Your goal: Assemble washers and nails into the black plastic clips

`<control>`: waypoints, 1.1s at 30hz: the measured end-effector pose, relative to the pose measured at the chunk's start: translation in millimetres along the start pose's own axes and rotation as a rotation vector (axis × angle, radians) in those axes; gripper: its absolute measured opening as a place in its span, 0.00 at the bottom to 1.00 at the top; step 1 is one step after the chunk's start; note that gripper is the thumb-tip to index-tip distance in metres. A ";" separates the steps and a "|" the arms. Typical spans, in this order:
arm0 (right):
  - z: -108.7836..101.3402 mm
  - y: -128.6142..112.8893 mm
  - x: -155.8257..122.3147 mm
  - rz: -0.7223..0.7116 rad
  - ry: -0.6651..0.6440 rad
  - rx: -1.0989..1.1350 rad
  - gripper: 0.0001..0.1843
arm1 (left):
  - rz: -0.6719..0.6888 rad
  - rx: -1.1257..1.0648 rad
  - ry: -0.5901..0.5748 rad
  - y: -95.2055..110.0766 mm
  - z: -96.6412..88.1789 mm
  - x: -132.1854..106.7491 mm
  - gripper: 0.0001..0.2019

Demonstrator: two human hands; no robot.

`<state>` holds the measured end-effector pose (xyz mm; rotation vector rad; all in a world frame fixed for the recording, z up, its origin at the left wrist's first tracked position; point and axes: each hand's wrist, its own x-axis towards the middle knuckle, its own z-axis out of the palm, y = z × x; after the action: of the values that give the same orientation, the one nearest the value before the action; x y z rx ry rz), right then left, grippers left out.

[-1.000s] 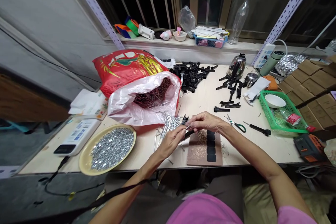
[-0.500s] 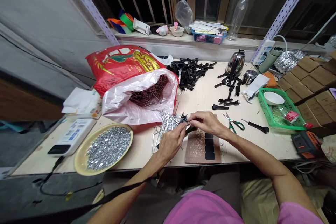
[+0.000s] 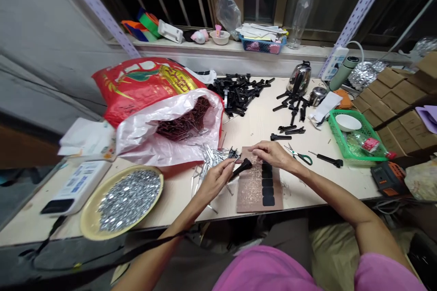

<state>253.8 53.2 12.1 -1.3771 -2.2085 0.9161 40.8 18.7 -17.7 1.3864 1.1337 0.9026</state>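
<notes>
My left hand (image 3: 216,178) is closed around a small black plastic part (image 3: 241,167) just above the table's front edge. My right hand (image 3: 273,153) hovers over a brown board (image 3: 254,188) with black pads, its fingers pinched together at the board's top on something too small to make out. A heap of silver nails (image 3: 213,157) lies just left of my hands. Behind it a white plastic bag (image 3: 164,138) gapes open with dark reddish nails inside.
A yellow dish (image 3: 89,222) of silver washers sits at front left beside a white scale (image 3: 73,186). Black plastic parts (image 3: 239,91) are piled at the back, near a kettle (image 3: 299,77). Scissors (image 3: 300,155), a screwdriver (image 3: 326,159) and a green basket (image 3: 355,150) lie to the right.
My hands have drawn slightly apart; the black part now shows clearly in my left hand. The camera has swung to the right, so the table shifts leftward in view.
</notes>
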 end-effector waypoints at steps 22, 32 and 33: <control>-10.0 88.1 -95.5 0.482 0.071 -0.715 0.09 | -0.646 -0.596 -0.230 -2.7 72.3 15.9 0.14; 9.4 92.7 -109.5 0.300 0.344 -0.525 0.08 | -0.732 -0.562 -0.166 -8.3 86.0 20.3 0.10; 12.4 92.6 -109.9 0.268 0.371 -0.544 0.11 | -0.727 -0.560 -0.158 -9.2 87.0 20.4 0.10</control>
<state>355.1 -20.6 -59.2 -1.9337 -2.0851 0.0935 127.8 14.9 -39.8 0.5075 1.0408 0.5026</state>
